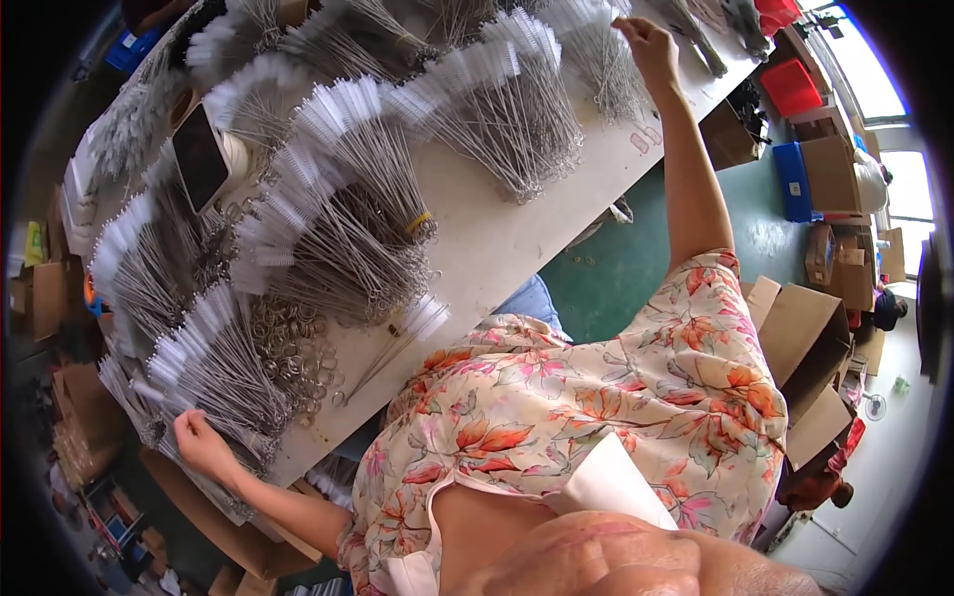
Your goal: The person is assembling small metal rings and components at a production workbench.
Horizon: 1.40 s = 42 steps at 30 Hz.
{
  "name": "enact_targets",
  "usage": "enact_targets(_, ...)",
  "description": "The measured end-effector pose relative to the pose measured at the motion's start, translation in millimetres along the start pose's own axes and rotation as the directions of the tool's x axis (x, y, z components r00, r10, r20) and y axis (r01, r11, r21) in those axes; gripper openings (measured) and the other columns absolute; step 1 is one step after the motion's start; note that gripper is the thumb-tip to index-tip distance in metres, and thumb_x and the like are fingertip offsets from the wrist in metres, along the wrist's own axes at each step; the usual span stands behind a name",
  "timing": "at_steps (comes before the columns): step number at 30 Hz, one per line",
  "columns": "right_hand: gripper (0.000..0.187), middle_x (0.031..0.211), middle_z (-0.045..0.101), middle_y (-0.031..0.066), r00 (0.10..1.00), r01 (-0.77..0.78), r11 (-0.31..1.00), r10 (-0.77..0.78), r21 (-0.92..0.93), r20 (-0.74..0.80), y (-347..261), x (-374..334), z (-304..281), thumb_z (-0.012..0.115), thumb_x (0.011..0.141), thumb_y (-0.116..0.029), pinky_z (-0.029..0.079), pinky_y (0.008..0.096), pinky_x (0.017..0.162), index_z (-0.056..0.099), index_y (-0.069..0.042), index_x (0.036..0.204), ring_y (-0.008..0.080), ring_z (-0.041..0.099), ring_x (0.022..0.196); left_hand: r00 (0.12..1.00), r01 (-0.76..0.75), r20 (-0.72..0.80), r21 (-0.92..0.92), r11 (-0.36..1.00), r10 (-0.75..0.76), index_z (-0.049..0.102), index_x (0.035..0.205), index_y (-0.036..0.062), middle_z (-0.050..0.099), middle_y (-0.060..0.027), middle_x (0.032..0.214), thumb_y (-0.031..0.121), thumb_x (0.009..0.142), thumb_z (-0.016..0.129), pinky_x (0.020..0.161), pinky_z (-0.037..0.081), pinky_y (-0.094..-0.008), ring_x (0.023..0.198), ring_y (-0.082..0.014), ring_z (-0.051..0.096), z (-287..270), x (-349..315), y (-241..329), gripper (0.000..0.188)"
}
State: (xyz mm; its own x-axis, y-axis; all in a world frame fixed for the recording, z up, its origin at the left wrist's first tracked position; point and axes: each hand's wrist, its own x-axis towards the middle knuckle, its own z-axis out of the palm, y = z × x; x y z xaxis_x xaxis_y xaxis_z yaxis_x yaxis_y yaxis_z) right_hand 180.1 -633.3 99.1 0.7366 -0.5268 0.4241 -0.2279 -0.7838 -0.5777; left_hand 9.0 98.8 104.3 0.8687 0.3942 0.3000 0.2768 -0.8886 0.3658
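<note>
Left hand (206,447) near diagonal brushes (234,372), bristles (189,348) toward upper left.

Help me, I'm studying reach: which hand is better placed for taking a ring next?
Probably the left hand: it is nearer the rings, though brushes lie between. The right hand is stretched out well away from the rings, beside other brushes.

Bold florals on this blouse (566,397): cream cloth, big orange and pink blooms, grey-green leaves all over! Short right sleeve (696,293), the left sleeve (363,551) matching, broad white collar (621,482) at the open neckline, and left hand (206,447) and right hand (653,55) both bare!
</note>
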Motion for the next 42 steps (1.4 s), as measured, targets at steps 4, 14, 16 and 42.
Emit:
enact_targets(4,0.03,0.084,0.067,0.0069,0.99,-0.024,0.976,0.054,-0.216,0.132,24.8,19.8,21.0,0.062,0.074,-0.044,0.048,0.0359,0.073,0.069,-0.019,0.09,0.025,0.064,0.082,0.976,0.004,0.214,0.172,0.985,-0.042,0.06,0.078,0.0025,0.064,-0.0079,0.071,0.012,0.079,0.05,0.062,0.045,-0.0314,0.067,-0.0219,0.061,-3.8,10.6,3.9,0.014)
enact_targets(14,0.029,0.09,0.066,0.0093,0.921,0.249,0.888,-0.093,-0.387,0.379,42.5,41.7,42.7,0.062,0.07,-0.038,0.048,0.0393,0.074,0.07,-0.018,0.088,0.0277,0.063,0.084,0.99,-0.039,-0.14,-0.304,0.952,-0.005,0.059,0.112,0.0052,0.054,-0.0005,0.08,0.013,0.091,0.048,0.06,0.04,-0.021,0.065,-0.0084,0.047,-3.5,-8.3,7.1,0.025)
enact_targets(16,0.027,0.089,0.066,0.0097,0.941,0.241,0.9,-0.125,-0.364,0.314,39.1,41.9,34.7,0.062,0.07,-0.037,0.048,0.0397,0.074,0.07,-0.017,0.087,0.0289,0.063,0.085,0.965,0.193,-0.009,-0.651,0.734,-0.262,0.058,0.113,0.005,0.047,0.0025,0.075,0.013,0.091,0.048,0.047,0.033,-0.0167,0.057,-0.0016,0.036,1.2,-23.1,32.5,0.026)
enact_targets(42,0.037,0.114,0.047,0.0114,0.43,-0.301,0.229,-0.834,0.926,0.346,-339.7,-282.5,9.2,0.056,0.087,-0.026,0.035,0.0328,0.094,0.049,-0.004,0.117,0.0212,0.043,0.11,0.883,-0.459,-0.301,-0.712,0.531,0.359,0.055,0.104,0.0029,0.053,-0.0094,0.088,0.0,0.074,0.06,0.06,0.048,-0.0348,0.074,-0.0204,0.058,32.1,-49.2,182.1,0.03)
